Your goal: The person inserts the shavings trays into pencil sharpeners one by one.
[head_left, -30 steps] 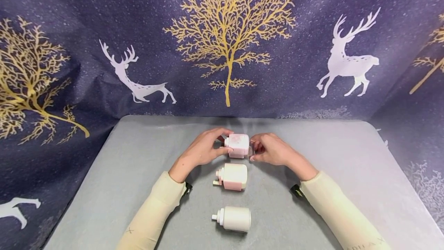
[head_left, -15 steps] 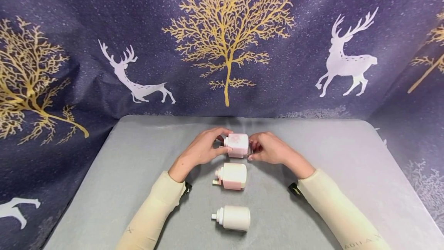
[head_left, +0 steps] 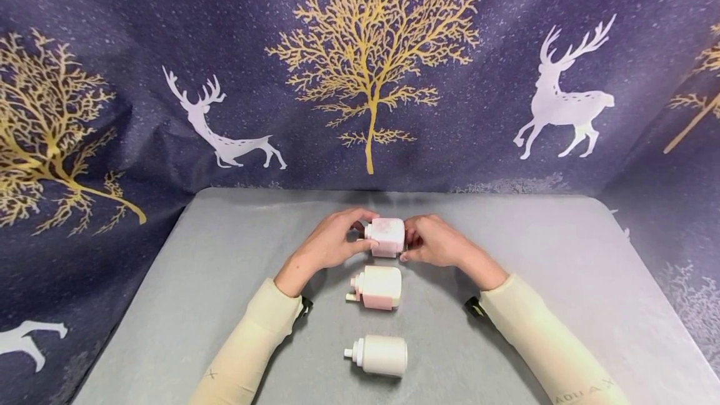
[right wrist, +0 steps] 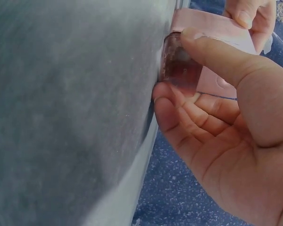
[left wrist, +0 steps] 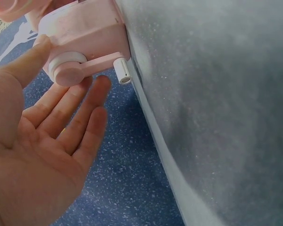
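Observation:
A pink hand-crank pencil sharpener point(head_left: 388, 236) lies at the far middle of the table in the head view. My left hand point(head_left: 334, 239) holds its crank end between thumb and fingers. In the left wrist view the crank arm point(left wrist: 101, 65), with its white knob, points toward the tabletop. My right hand point(head_left: 441, 239) is at the opposite end, with its thumb and fingers on the see-through dark shavings drawer point(right wrist: 181, 70). That drawer sits mostly within the pink body in the right wrist view. In the head view the right fingers hide most of it.
A cream-and-pink crank sharpener point(head_left: 382, 287) lies just nearer than the held one. Closer to the front is a white sharpener point(head_left: 385, 355) on its side. Behind the grey table point(head_left: 225, 267) hangs a dark blue cloth point(head_left: 450, 142) printed with deer and trees.
My right hand has shifted slightly left, sliding the clear shavings drawer further into the pink sharpener. My left hand has kept its hold, and the other two sharpeners lie where they were.

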Motion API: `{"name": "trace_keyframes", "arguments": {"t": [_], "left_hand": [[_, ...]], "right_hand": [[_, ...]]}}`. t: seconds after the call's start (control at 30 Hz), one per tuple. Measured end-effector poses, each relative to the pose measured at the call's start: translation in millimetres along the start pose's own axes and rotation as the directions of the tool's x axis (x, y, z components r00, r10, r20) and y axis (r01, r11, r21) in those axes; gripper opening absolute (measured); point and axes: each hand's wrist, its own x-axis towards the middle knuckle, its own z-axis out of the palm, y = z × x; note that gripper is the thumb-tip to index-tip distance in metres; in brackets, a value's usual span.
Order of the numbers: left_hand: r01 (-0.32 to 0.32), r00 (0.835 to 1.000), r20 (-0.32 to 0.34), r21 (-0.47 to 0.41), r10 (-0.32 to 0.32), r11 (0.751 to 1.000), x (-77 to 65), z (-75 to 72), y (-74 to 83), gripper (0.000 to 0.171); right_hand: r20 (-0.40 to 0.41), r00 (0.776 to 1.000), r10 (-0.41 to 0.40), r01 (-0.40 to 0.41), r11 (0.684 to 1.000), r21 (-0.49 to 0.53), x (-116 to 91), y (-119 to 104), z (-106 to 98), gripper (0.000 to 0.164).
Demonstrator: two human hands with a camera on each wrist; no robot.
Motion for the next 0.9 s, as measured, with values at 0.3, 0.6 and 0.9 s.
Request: {"name": "trace_keyframes", "arguments": {"t": [0.3,0.6,0.9], "left_hand": [[0.010,1.000,0.011,-0.002,-0.010,1.000,0.2,1.1,-1.6,0.050],[0.014,1.000,0.017,-0.020,-0.014,1.000,-1.2,-0.5,-0.9,0.051],[0.012,1.000,0.010,-0.023,-0.012,1.000,-0.5,-0.5,-0.2,0.051]], "right_hand": [[0.008,1.000,0.015,-0.014,1.000,-0.003,1.5,-0.7,0.3,0.030],[0.029,0.999,0.037,-0.037,0.999,0.012,6.5,-0.3,1.8,0.030],[0.038,0.998,0.053,-0.054,0.998,0.020,7.4,1.5,1.7,0.033]]}}
